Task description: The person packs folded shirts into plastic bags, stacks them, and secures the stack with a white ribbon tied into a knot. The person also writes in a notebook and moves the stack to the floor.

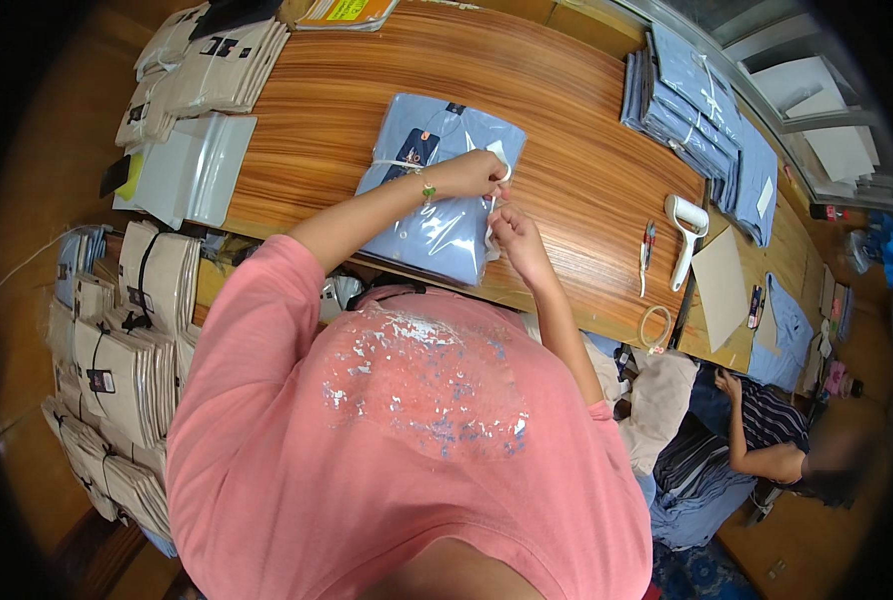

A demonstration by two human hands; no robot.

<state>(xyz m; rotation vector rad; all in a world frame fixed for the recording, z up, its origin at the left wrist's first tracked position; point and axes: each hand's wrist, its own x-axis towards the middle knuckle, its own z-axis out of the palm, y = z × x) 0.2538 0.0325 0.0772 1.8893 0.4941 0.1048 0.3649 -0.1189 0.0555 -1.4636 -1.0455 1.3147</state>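
A stack of folded light-blue garments (437, 235) in clear plastic lies on the wooden table in front of me, with dark tags on top. A white tie strip (397, 163) runs across the stack and comes out at its right edge. My left hand (465, 174) reaches over the stack, its fingers closed on the strip at that right edge. Just below and to the right, my right hand (519, 240) pinches a loose white end of the strip. The fingertips of both hands nearly meet, and they partly hide the strip between them.
Beige packed garments (229, 70) and clear plastic sleeves (207, 170) lie at the left. Tied blue stacks (687, 100) are at the far right. A lint roller (687, 225), small snips (648, 258) and a tape ring (655, 328) lie right. Another person (767, 430) is at lower right.
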